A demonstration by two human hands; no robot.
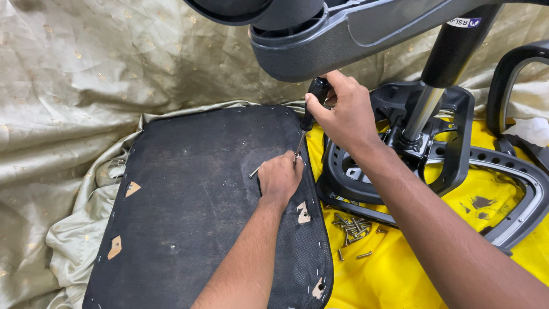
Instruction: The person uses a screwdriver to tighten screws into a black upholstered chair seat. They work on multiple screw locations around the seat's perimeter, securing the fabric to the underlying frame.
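At centre of the head view, a black, fabric-covered chair seat pan (194, 212) lies underside up on a crumpled beige satin cloth (68, 114). Its right edge overlaps a bright yellow cloth (394, 269). Pale cut-outs in the fabric mark several holes near the seat pan's edges.

The left hand (279, 177) rests knuckles up on the seat pan near its right edge, the fingers curled and pressed together about the tip of a screwdriver. A loose silver screw (254, 170) lies on the fabric just beside this hand.

The right hand (343, 111) is closed around the black handle of the screwdriver (309, 114), which stands tilted, its thin metal shaft running down to the left hand.

Right of the seat pan, a black metal chair mechanism plate with a chrome gas cylinder (420, 114) lies on the yellow cloth. A small heap of silver screws (351, 226) lies between the seat pan and this plate. A dark grey plastic chair base (320, 40) overhangs the top of the view, and a curved grey plastic frame (523, 189) lies at far right.
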